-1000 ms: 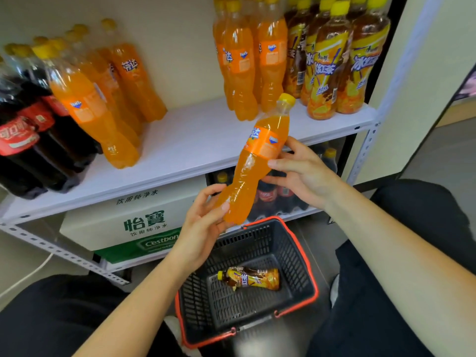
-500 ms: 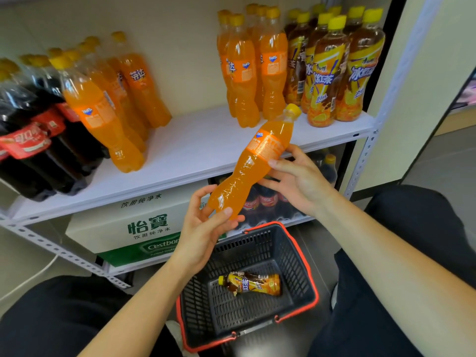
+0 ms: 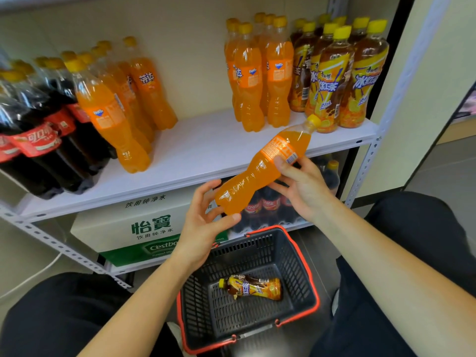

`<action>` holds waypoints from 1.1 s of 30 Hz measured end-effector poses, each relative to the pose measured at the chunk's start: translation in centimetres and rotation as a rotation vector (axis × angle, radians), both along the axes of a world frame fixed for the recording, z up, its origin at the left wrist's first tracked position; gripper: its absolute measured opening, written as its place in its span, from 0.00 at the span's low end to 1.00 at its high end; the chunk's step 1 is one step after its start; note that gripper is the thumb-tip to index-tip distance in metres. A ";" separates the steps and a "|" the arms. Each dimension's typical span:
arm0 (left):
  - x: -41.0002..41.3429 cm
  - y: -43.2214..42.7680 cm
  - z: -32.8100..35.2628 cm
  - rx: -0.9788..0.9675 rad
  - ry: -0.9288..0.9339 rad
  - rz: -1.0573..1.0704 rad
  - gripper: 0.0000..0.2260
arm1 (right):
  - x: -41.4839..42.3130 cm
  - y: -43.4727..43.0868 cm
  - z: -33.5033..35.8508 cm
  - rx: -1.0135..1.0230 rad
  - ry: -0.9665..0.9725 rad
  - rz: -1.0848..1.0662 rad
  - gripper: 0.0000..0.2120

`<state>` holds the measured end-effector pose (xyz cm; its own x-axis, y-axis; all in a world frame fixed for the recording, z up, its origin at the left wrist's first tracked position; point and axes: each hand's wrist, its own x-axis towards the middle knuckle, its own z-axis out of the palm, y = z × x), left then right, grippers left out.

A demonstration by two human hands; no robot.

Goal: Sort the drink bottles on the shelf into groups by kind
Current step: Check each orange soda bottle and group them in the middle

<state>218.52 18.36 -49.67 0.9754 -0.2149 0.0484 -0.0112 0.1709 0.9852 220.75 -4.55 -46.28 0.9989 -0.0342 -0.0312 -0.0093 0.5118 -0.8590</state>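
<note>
— Orange soda bottle: where?
— Tilted mid-air above basket, before shelf. Left hand: fingers curled round base; right hand: pinching label.
— Step?
— Placing, probably. Calls for standing upright beside orange group.

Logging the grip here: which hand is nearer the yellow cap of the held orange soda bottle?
Right. The right hand grips the orange soda bottle at its label, toward the yellow cap; the left hand holds the base, at the far end from the cap.
</note>
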 end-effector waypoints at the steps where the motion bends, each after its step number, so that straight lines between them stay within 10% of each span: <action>1: 0.0 0.0 0.0 0.016 -0.023 0.013 0.31 | 0.0 0.0 0.1 -0.001 0.001 -0.004 0.29; 33: -0.3 -0.6 0.9 -0.090 0.040 -0.100 0.27 | -0.3 1.3 -0.3 0.007 -0.117 0.045 0.32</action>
